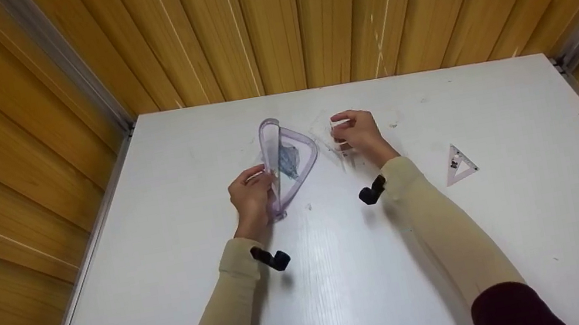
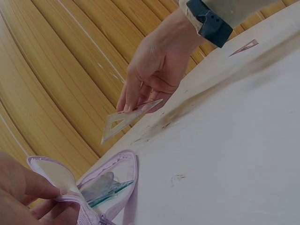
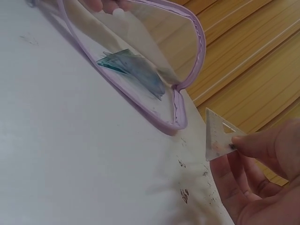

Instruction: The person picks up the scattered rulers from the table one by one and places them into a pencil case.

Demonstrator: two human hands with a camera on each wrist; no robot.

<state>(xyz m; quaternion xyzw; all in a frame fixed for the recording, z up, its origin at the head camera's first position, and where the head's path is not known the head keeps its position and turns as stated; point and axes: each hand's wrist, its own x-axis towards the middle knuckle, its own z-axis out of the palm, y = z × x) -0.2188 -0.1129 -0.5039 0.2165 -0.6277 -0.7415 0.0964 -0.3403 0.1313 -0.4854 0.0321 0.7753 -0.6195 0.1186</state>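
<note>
Pinching set square, right hand raised

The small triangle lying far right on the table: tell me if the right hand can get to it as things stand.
Probably not at once: the right hand already pinches a clear set square. Otherwise the bare table leaves the way to the small triangle free.

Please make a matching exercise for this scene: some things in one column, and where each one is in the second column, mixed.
Things
1. pouch
2. clear set square
3. small set square
4. greenish pieces

Places
A. lying alone on the table
B. pinched by the right hand
C. inside the pouch
D. held open by the left hand

Pairs: 1-D, 2-B, 3-A, 4-C
</note>
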